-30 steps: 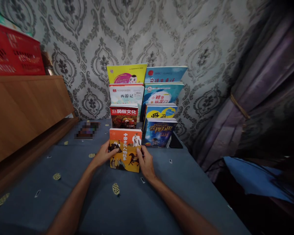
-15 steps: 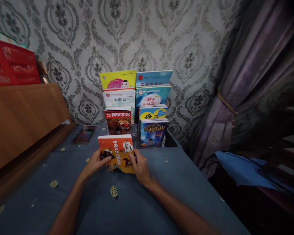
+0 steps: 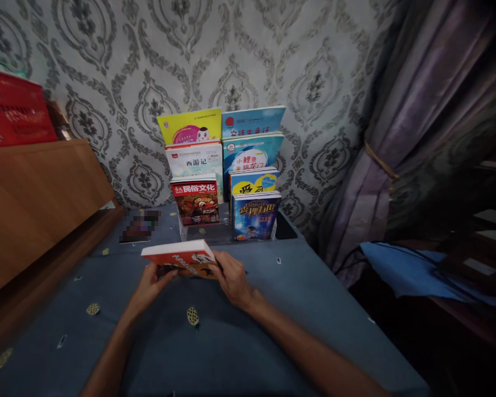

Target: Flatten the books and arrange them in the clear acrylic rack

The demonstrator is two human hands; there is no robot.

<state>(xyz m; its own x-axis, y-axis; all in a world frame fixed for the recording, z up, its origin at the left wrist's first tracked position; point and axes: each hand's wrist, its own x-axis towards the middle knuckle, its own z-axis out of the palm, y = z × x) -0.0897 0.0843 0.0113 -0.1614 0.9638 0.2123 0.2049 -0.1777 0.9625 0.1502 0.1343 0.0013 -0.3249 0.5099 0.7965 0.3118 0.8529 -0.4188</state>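
Observation:
Between my two hands is an orange book (image 3: 186, 263), its top tipped toward me so the white page edges show. My left hand (image 3: 152, 284) is closed on its left side, thumb across the front cover. On the right edge, my right hand (image 3: 233, 278) grips it, fingers behind partly hidden. Just beyond, books stand in two stepped columns on a clear stand (image 3: 204, 234). The left column has a red book (image 3: 196, 204) in front, a white book (image 3: 195, 161) and a yellow book (image 3: 190, 125). At the right front stands a dark blue book (image 3: 256, 216).
Behind that blue book are a yellow-and-blue book (image 3: 254, 181) and light blue books (image 3: 254, 151). A dark flat object (image 3: 286, 227) lies right of the stand. A wooden cabinet (image 3: 41, 204) with a red basket (image 3: 16, 110) borders the left; a curtain (image 3: 380, 143) hangs right.
The orange book has tilted, its top edge coming toward me and its cover now foreshortened. Both hands have turned with it and shifted slightly left. The camera view has shifted a little.

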